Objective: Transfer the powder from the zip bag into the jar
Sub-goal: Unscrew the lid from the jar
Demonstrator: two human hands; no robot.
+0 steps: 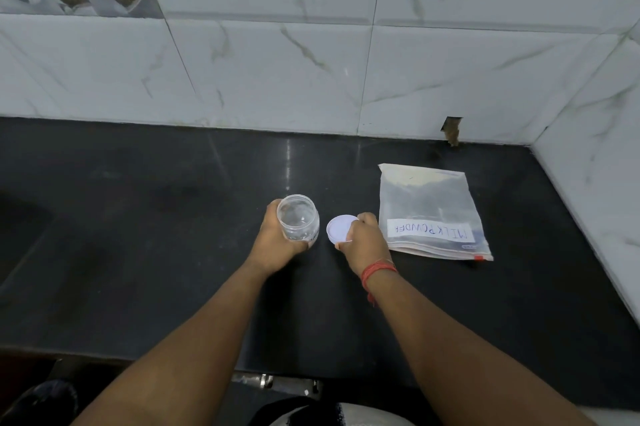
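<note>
Glossy black stone countertop (pixel 173 252), clear smooth plastic jar (pixel 298 223), matt white round plastic lid (pixel 339 229), translucent plastic zip bag (pixel 429 207) with white paper label (pixel 429 233), polished marble-look wall tiles (pixel 277 72).

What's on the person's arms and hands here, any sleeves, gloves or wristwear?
Both forearms are bare, with no sleeves in view and no gloves. The left hand wears nothing visible. The right hand has a red thread band wound around its wrist, a loose end hanging down.
</note>
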